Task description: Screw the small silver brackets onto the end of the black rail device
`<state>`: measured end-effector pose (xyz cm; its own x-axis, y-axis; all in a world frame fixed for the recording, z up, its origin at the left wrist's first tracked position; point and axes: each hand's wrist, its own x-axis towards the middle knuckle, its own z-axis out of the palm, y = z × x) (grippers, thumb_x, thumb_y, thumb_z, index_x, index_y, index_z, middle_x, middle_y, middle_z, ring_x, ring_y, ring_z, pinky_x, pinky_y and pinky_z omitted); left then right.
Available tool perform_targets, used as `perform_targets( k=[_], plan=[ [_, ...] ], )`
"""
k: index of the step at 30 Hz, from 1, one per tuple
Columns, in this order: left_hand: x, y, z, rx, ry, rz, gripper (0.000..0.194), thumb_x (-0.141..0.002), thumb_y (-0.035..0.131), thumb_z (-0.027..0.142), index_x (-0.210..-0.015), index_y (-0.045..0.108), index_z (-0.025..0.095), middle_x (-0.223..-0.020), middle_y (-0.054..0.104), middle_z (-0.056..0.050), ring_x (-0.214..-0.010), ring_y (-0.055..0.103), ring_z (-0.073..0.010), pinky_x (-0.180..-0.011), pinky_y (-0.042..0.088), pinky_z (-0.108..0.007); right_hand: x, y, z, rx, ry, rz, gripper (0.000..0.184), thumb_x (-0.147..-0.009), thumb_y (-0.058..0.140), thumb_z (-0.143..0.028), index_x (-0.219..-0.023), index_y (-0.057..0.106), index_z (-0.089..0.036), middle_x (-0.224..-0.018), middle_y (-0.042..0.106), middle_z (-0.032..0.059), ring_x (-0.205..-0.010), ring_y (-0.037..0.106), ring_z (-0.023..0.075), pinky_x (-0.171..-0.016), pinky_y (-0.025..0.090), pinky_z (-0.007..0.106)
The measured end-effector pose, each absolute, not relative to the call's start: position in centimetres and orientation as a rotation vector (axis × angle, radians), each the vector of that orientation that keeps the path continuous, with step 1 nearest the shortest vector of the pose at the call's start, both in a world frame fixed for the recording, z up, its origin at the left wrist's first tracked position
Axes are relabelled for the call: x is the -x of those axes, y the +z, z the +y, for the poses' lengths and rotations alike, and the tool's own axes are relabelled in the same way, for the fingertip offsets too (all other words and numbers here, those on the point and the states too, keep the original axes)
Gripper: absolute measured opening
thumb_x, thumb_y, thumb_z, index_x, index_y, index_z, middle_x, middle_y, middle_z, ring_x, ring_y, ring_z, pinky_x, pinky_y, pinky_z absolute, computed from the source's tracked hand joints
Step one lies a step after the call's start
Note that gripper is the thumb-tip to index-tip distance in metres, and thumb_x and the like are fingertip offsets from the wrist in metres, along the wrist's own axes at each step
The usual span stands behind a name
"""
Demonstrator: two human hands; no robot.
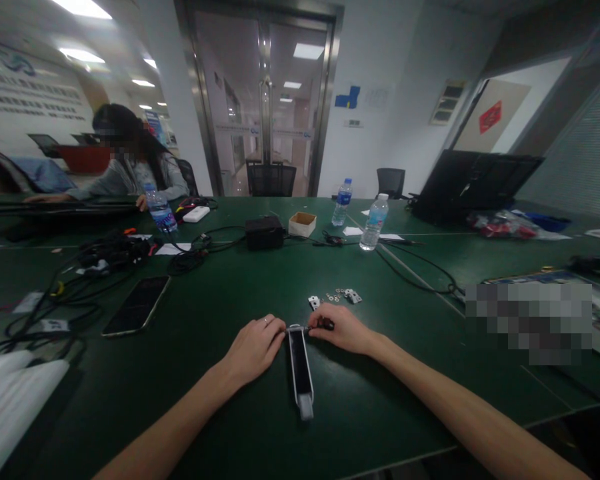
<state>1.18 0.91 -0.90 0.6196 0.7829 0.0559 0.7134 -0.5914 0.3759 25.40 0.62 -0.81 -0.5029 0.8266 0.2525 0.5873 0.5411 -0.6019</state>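
Observation:
A long, narrow piece with a white frame and dark middle (pixel 301 365) lies on the green table, its grey end (pixel 306 407) towards me. My left hand (pixel 257 345) is closed, with the fingertips gripping the piece's far end from the left. On the other side, my right hand (pixel 344 329) pinches a small dark tool (pixel 327 324) that resembles a screwdriver. Its thin tip points sideways at the same far end; the exact contact is too small to make out. Just beyond my right hand lie a small white bracket (pixel 314 302), another bracket-like part (pixel 353 295) and several small rings (pixel 331 298).
A phone (pixel 137 305) and tangled cables (pixel 113 252) lie left. Farther back stand a black box (pixel 265 233), an open small carton (pixel 303 225) and water bottles (pixel 374 223). Papers (pixel 20 393) sit near left. Across the table, a person (pixel 140 163) sits at the left.

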Motion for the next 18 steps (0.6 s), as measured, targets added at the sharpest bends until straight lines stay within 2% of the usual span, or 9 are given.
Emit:
perform_targets(
  k=[18],
  plan=[
    [-1.19, -1.34, 1.11, -2.572, 0.349, 1.182, 0.021, -0.097, 0.04, 0.026, -0.107, 0.058, 0.02, -0.104, 0.058, -0.004, -0.087, 0.058, -0.0186, -0.075, 0.047, -0.031, -25.8, -1.03, 0.86, 1.166, 0.788, -2.162, 0.012, -0.08, 0.069, -0.028, -0.084, 0.066, -0.017, -0.075, 0.064, -0.0001, -0.066, 0.057, 0.0117, -0.062, 0.046, 0.023]
  ],
)
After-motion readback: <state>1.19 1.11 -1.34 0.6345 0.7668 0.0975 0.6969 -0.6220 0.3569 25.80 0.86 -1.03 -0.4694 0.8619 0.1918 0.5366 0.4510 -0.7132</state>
